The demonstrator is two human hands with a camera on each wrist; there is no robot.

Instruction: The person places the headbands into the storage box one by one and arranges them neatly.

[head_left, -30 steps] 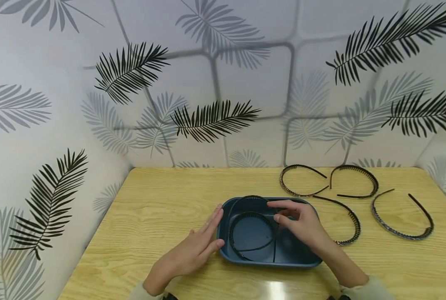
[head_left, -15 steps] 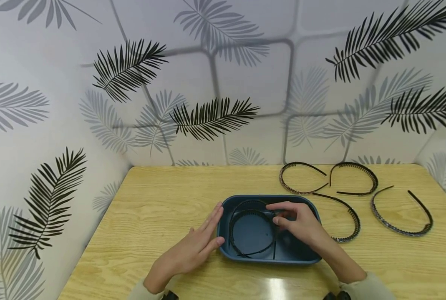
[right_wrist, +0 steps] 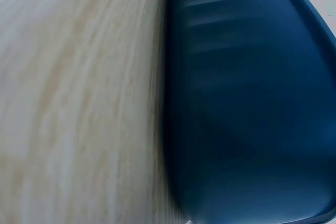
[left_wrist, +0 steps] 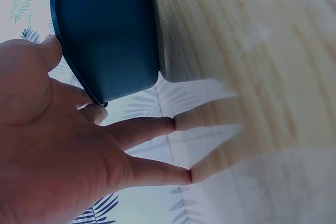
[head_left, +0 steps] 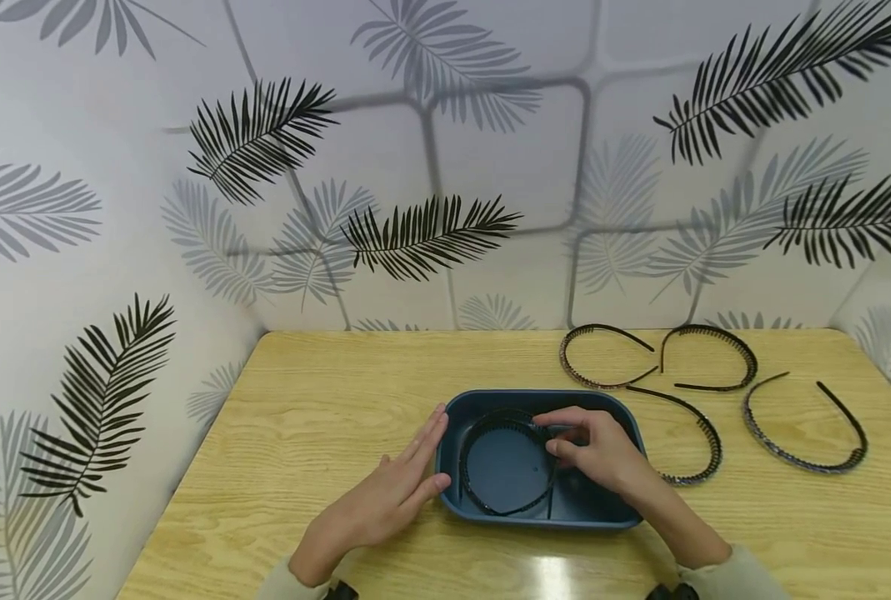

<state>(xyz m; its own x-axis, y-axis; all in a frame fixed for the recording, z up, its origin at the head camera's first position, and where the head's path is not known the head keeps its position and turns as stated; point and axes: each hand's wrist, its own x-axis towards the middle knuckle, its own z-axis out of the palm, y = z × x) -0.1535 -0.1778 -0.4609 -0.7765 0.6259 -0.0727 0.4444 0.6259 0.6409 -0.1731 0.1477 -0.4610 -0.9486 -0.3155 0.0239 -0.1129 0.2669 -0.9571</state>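
Note:
A dark blue bin (head_left: 595,523) with two compartments stands on the table. Black toothed headbands (head_left: 505,422) lie nested in its left compartment, looking like one ring. My right hand (head_left: 598,446) reaches over the far rim area and pinches the right side of a headband between thumb and fingers, near the divider. My left hand (head_left: 388,500) lies along the bin's left side with fingers extended. In the left wrist view, the left thumb (left_wrist: 50,53) touches the rim, and two fingertips meet the tabletop. The right wrist view shows only the bin's outer wall (right_wrist: 252,103) and the table.
Several more toothed headbands lie right of the bin: one headband (head_left: 608,386) at the back, another headband (head_left: 748,358) beside it, a headband (head_left: 715,446) close to the bin, and a headband (head_left: 805,464) farthest right. A leaf-patterned wall covering (head_left: 505,292) rises behind the wooden table (head_left: 325,400).
The headband in my right hand has gone down into the left compartment and now lines up with the one inside. My left hand has stayed at the bin's side.

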